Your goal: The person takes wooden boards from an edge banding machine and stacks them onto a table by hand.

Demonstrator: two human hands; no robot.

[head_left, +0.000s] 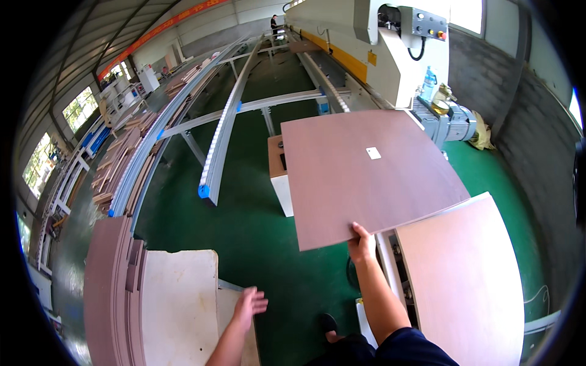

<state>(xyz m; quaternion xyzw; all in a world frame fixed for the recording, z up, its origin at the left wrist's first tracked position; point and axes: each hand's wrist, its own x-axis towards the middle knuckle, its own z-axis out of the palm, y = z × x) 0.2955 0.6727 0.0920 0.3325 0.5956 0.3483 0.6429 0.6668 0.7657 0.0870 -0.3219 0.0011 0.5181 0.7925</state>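
A large brownish-pink flat panel (pixel 342 177) with a small white label (pixel 373 153) on its face takes up the middle right. My right hand (pixel 361 243) grips its near edge, thumb on top and the other fingers hidden underneath. The panel's right part overlaps the far end of a paler board (pixel 464 274). My left hand (pixel 249 303) is apart from the panel, fingers loosely spread and nothing in it. It hovers over the edge of a white worn board (pixel 180 305), beside a stack of brownish panels (pixel 108 293).
A long beam machine (pixel 342 43) with a control box (pixel 422 24) runs along the right. Metal roller rails (pixel 223 134) stretch ahead over the green floor. A grey motor (pixel 455 122) sits by the machine. Panel offcuts (pixel 119 161) pile at left. A person (pixel 274 23) stands far off.
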